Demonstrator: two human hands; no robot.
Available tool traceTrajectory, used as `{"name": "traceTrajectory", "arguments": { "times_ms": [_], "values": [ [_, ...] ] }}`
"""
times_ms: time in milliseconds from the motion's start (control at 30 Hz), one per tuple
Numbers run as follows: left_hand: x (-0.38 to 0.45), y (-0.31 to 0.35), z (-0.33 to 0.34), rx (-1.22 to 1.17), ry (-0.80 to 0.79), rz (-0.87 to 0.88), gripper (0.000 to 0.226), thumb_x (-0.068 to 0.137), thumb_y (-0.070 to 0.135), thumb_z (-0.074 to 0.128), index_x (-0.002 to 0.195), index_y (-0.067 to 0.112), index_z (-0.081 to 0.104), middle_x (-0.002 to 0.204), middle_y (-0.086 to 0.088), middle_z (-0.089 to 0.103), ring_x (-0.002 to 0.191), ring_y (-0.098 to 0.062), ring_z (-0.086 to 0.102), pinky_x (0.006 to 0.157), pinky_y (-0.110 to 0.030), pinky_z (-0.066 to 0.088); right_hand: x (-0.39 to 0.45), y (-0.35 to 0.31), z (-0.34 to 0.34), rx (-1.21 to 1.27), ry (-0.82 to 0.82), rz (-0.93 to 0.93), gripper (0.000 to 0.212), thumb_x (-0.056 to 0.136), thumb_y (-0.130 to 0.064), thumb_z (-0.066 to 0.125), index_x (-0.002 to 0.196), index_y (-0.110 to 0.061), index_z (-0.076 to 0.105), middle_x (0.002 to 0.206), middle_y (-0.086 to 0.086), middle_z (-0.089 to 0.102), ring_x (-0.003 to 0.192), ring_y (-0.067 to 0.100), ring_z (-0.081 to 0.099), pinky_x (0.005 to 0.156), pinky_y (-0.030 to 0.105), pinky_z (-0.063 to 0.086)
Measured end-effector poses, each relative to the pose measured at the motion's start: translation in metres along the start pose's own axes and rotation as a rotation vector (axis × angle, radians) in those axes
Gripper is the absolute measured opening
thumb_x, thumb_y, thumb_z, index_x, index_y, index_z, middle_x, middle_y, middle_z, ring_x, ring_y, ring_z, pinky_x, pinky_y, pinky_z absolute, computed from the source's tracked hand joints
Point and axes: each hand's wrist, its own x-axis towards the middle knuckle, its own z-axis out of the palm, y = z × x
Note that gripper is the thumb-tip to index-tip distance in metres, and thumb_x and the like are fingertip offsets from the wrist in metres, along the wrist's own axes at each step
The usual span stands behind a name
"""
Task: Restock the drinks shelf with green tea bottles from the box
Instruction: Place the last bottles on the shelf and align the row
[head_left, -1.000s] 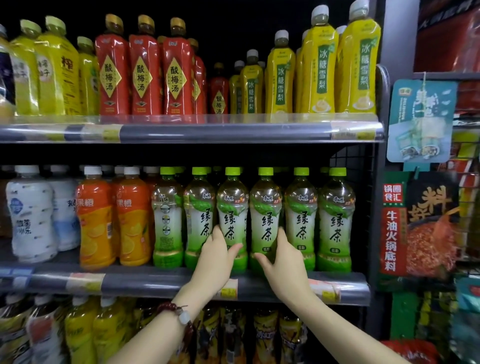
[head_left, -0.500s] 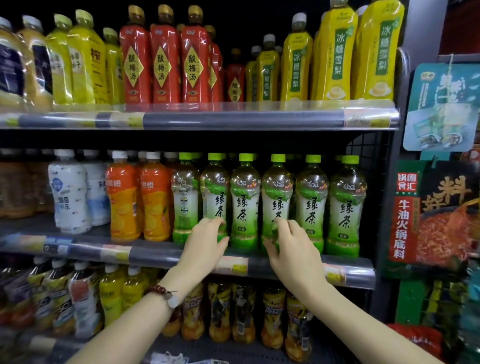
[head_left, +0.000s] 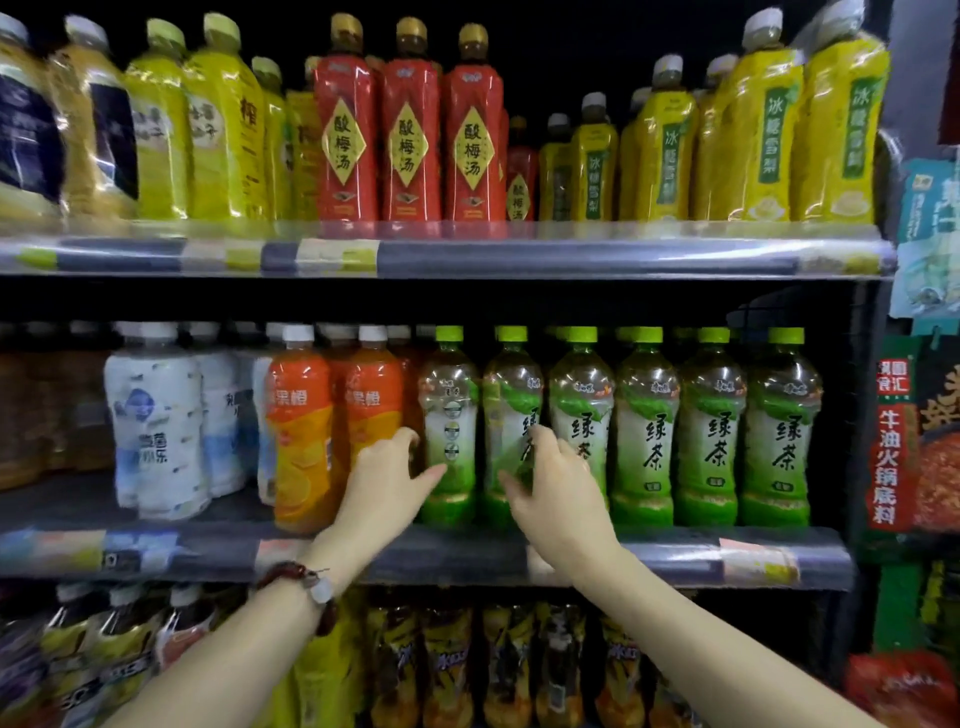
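Observation:
Several green tea bottles with green caps stand in a row on the middle shelf (head_left: 675, 558), right half. The leftmost green tea bottle (head_left: 450, 395) shows its back label. My left hand (head_left: 384, 488) grips its lower left side, thumb beside it and a finger across its front. My right hand (head_left: 558, 493) holds the second green tea bottle (head_left: 511, 395) low down, thumb on its front and fingers on its right side; its label is turned partly sideways. The other green tea bottles (head_left: 711, 431) face forward. The box is out of view.
Orange juice bottles (head_left: 298, 431) stand directly left of the green tea, then white bottles (head_left: 156, 426). The top shelf (head_left: 571, 257) carries yellow and red bottles; dark bottles (head_left: 447, 665) fill the shelf below. Snack packets (head_left: 893, 441) hang at the right.
Both hands have shifted left along the row, from the middle green tea bottles to the two leftmost ones. The view has moved closer.

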Motion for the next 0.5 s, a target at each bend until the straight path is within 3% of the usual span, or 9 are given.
{"name": "traceTrajectory", "arguments": {
  "times_ms": [133, 200, 267, 400, 500],
  "values": [
    [0.011, -0.002, 0.011, -0.220, -0.108, -0.020, 0.048, 0.085, 0.035, 0.065, 0.125, 0.013, 0.050, 0.122, -0.003, 0.062, 0.108, -0.021, 0.060, 0.086, -0.028, 0.048, 0.012, -0.011, 0.022, 0.137, 0.046, 0.179, 0.073, 0.092, -0.028, 0.059, 0.148, -0.007, 0.018, 0.136, 0.013, 0.051, 0.117, 0.025, 0.056, 0.092, 0.030, 0.050],
    [0.015, -0.005, 0.017, -0.369, -0.212, -0.076, 0.048, 0.086, 0.033, 0.063, 0.129, 0.017, 0.047, 0.127, 0.000, 0.060, 0.113, -0.018, 0.058, 0.090, -0.027, 0.046, 0.018, -0.014, 0.030, 0.188, 0.076, 0.247, 0.070, 0.093, -0.023, 0.058, 0.148, -0.006, 0.018, 0.134, 0.013, 0.052, 0.116, 0.023, 0.056, 0.086, 0.025, 0.048],
    [0.015, -0.010, 0.022, -0.487, -0.271, -0.133, 0.048, 0.086, 0.034, 0.063, 0.129, 0.018, 0.049, 0.127, 0.001, 0.060, 0.113, -0.017, 0.059, 0.092, -0.027, 0.046, 0.019, -0.015, 0.038, 0.212, 0.130, 0.293, 0.065, 0.094, -0.016, 0.057, 0.148, -0.007, 0.022, 0.136, 0.012, 0.051, 0.120, 0.024, 0.055, 0.093, 0.028, 0.048],
    [0.009, -0.008, 0.031, -0.425, -0.104, -0.162, 0.049, 0.080, 0.038, 0.069, 0.118, 0.014, 0.049, 0.120, -0.004, 0.061, 0.109, -0.021, 0.058, 0.090, -0.032, 0.049, 0.016, -0.017, 0.046, 0.191, 0.242, 0.311, 0.064, 0.091, -0.015, 0.061, 0.146, -0.008, 0.029, 0.135, 0.010, 0.049, 0.125, 0.025, 0.051, 0.101, 0.033, 0.045],
    [0.003, 0.001, 0.035, -0.354, -0.011, -0.189, 0.063, 0.079, 0.042, 0.068, 0.124, 0.007, 0.042, 0.125, -0.009, 0.054, 0.115, -0.025, 0.053, 0.094, -0.033, 0.047, 0.016, -0.018, 0.047, 0.147, 0.254, 0.303, 0.066, 0.091, -0.020, 0.061, 0.146, -0.007, 0.027, 0.140, 0.012, 0.042, 0.125, 0.025, 0.048, 0.100, 0.029, 0.043]
  ]
}}
